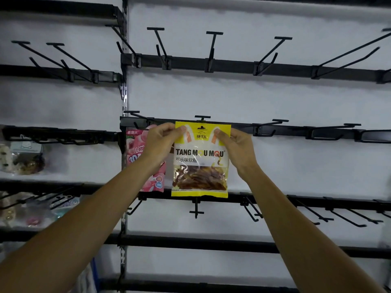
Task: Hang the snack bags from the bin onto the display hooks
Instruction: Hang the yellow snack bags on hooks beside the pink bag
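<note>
The yellow snack bag (pixel 200 166) is held upright against the display wall, long axis vertical, printed face toward the camera. The left hand (pixel 160 142) pinches the upper left corner between thumb and fingers; the right hand (pixel 234 146) pinches the upper right corner likewise. Both hands are closed on the bag and stand about level, neither clearly nearer the target. The centre hook (pixel 202 118) sits directly above the middle of the bag's top edge, its crossbar end showing just over that edge and pointing out toward the person. Whether the bag's hang hole has met the prong cannot be told: the top strip covers that spot. In judgement, the step in hand is threading the bag onto this hook, and it turns on keeping the top centre in line with the prong, then pushing the bag back toward the black rail (pixel 296 130). A pink snack bag (pixel 137 153) hangs on the neighbouring hook to the left, partly behind the left hand; the risk noted is brushing it. The bin is not in view.
</note>
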`<state>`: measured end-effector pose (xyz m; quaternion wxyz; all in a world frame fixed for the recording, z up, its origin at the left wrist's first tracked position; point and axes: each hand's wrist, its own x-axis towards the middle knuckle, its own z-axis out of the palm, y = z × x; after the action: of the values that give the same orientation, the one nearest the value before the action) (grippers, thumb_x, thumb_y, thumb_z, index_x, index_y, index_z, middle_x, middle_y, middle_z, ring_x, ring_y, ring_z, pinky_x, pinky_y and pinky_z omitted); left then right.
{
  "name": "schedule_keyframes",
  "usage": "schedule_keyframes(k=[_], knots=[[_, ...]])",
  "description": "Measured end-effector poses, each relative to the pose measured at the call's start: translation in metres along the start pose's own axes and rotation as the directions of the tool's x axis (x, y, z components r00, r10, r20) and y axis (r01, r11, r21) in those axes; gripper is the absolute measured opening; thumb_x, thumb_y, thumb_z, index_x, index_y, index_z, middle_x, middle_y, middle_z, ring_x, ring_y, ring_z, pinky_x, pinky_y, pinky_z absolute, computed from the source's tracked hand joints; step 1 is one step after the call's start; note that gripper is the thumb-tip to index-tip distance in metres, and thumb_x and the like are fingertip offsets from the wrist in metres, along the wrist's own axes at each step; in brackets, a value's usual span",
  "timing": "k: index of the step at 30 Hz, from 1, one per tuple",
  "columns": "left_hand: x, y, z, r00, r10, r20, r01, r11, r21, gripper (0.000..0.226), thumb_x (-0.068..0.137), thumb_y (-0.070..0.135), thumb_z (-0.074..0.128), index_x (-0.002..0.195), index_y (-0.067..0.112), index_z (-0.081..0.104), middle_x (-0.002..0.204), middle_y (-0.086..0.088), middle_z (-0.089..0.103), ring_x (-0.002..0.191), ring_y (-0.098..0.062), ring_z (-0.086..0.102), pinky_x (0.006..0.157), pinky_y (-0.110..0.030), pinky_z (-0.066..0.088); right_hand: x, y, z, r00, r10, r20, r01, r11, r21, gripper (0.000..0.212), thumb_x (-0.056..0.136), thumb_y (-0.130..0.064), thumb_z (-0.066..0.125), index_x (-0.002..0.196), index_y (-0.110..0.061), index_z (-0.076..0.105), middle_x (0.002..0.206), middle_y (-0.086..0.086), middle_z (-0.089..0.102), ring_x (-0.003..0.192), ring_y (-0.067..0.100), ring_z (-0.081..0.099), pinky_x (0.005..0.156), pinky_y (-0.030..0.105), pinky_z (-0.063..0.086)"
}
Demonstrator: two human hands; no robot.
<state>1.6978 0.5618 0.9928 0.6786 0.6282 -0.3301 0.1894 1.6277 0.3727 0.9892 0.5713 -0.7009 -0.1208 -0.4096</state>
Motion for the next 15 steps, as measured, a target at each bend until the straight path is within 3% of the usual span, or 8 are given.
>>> schedule_keyframes(k=[4,7,9,15], knots=[[0.005,-0.005,0.004,0.998,-0.053,-0.041,0.054,0.998,0.022,0.024,0.088,0.024,0.070,0.079,0.002,0.068,0.061,0.009,0.064,0.062,-0.011,0.060,0.072,-0.034,0.050,0.001,0.006,-0.001,1.000,0.004,0.009,-0.003,0.999,-0.053,0.028,0.096,-0.025,0.064,0.072,-0.012,0.071,0.077,0.015,0.070,0.068,0.024,0.063,0.065,0.032,0.052],[0.005,-0.012,0.005,0.997,-0.054,-0.047,0.057,0.997,0.056,0.020,0.089,0.022,0.069,0.072,0.011,0.068,0.060,0.012,0.065,0.059,0.000,0.059,0.069,-0.018,0.049,0.001,0.012,0.000,1.000,0.017,-0.012,-0.018,0.995,-0.094,0.027,0.095,-0.026,0.065,0.071,-0.016,0.073,0.085,0.020,0.072,0.070,0.025,0.064,0.066,0.033,0.054],[0.004,-0.015,0.007,0.998,-0.015,-0.058,0.019,0.997,0.076,0.020,0.089,0.022,0.068,0.070,0.016,0.069,0.066,0.009,0.067,0.059,0.003,0.058,0.062,-0.010,0.045,0.002,0.015,0.002,0.999,0.028,-0.029,-0.031,0.994,-0.103,0.026,0.095,-0.026,0.065,0.072,-0.015,0.074,0.087,0.019,0.072,0.072,0.024,0.065,0.068,0.032,0.055],[0.009,-0.027,0.009,0.998,-0.057,-0.038,0.061,0.991,0.119,0.006,0.086,0.019,0.071,0.081,0.020,0.068,0.085,0.000,0.071,0.076,-0.007,0.064,0.067,-0.013,0.048,0.016,0.030,0.006,0.995,0.050,-0.092,-0.078,0.941,-0.331,0.025,0.090,-0.038,0.065,0.073,-0.020,0.072,0.079,0.014,0.070,0.074,0.028,0.066,0.075,0.040,0.053]])
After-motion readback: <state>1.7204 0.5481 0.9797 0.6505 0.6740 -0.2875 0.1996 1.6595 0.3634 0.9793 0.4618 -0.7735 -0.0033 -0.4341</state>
